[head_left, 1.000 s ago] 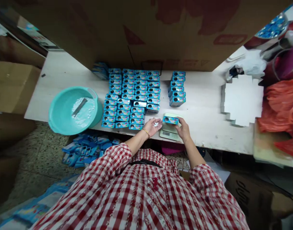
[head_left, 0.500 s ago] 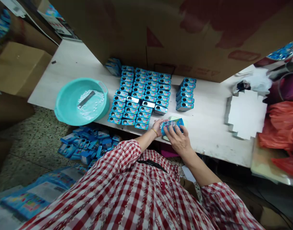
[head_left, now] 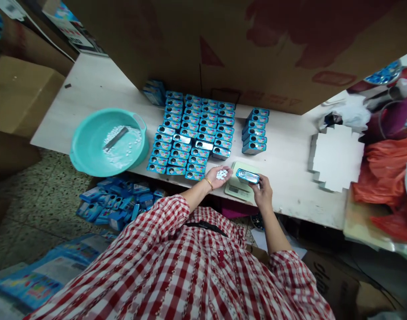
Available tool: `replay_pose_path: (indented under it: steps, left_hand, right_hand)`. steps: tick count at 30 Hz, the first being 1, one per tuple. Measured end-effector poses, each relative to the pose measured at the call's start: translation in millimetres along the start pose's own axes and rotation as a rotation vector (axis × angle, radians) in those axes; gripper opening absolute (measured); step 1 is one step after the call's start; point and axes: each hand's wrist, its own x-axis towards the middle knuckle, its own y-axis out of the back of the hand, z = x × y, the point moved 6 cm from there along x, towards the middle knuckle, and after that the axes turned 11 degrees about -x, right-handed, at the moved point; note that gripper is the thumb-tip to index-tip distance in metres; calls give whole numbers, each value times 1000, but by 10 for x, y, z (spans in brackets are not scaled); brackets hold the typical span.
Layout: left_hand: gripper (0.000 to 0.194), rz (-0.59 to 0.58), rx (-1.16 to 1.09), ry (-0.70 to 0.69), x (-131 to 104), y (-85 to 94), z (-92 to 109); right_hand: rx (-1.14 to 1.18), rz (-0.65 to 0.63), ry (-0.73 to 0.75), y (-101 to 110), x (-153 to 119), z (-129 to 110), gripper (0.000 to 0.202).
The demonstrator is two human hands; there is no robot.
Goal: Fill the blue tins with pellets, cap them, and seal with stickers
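Note:
Palm up and cupped, my left hand (head_left: pixel 218 176) holds a small heap of white pellets (head_left: pixel 221 174). Closed around the right end of a small blue tin (head_left: pixel 247 176) is my right hand (head_left: pixel 263 192); the tin's narrow top with a round hole faces up. Under and around this tin is a pale green scale (head_left: pixel 238 191); whether the tin touches it I cannot tell. To the left, rows of similar blue tins (head_left: pixel 197 133) stand packed together. A shorter row of tins (head_left: pixel 254 135) stands behind the scale.
A turquoise basin (head_left: pixel 78 149) at the left holds white pellets and a grey bar. Behind the tins rises a large cardboard box (head_left: pixel 177 53). White card (head_left: pixel 337 155) and red plastic bags (head_left: pixel 373 178) lie at the right. Blue tins (head_left: pixel 113 200) are heaped below the table (head_left: pixel 300 178).
The tin has been tilted from lying over my left palm to hole-up and moved right with my right hand. My left palm now shows uncovered with pellets in it. The view has shifted slightly.

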Motion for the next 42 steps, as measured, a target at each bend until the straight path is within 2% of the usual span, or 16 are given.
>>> replay_pose_path:
  steps: [2, 4, 6, 8, 10, 12, 14, 15, 16, 18, 21, 23, 25, 30, 36, 42]
  left_hand:
    - [20, 8, 0, -16, -50, 15, 44]
    - [21, 9, 15, -21, -100, 18, 70]
    - [20, 7, 37, -20, -163, 12, 86]
    - [21, 1, 66, -20, -253, 16, 103]
    - [22, 9, 98, -19, -368, 61, 118]
    - [21, 22, 127, -5, -495, 153, 117]
    - [21, 37, 145, 20, -611, 275, 89]
    - [22, 42, 151, 36, -660, 337, 65]
    - [22, 44, 157, 55, -701, 395, 34]
    - [22, 47, 173, 97, -758, 491, -38]
    - [21, 63, 180, 126, -802, 589, -104]
    - [22, 86, 174, 122, -822, 641, -100]
    - [23, 105, 177, 117, -845, 687, -73]
    - [23, 111, 200, 111, -900, 724, -2]
    - [23, 117, 257, 93, -912, 692, 24]
    - [21, 110, 300, 106, -855, 654, 1]
  right_hand:
    - [179, 2, -158, -171, -17, 274, 37]
    - [294, 14, -269, -320, -29, 446, 44]
    - [333, 17, -321, -395, -30, 525, 49]
    - [317, -10, -299, -368, -37, 514, 52]
    - [221, -38, -199, -232, -81, 403, 56]
    - [25, -5, -59, -28, -191, 185, 57]
    - [-179, 55, 65, 118, -364, -128, 47]
    - [-246, 62, 120, 126, -458, -311, 39]
    - [-282, 30, 180, 75, -547, -504, 32]
    - [-324, -132, 316, -174, -698, -873, 30]
    - [-458, -373, 410, -607, -811, -1180, 35]
    - [-527, -470, 414, -789, -818, -1218, 34]
    - [-549, -543, 427, -877, -814, -1206, 30]
    - [-534, -631, 469, -884, -788, -1234, 28]
    - [-603, -638, 434, -917, -754, -1311, 26]
    - [-498, -499, 464, -873, -771, -1221, 26]
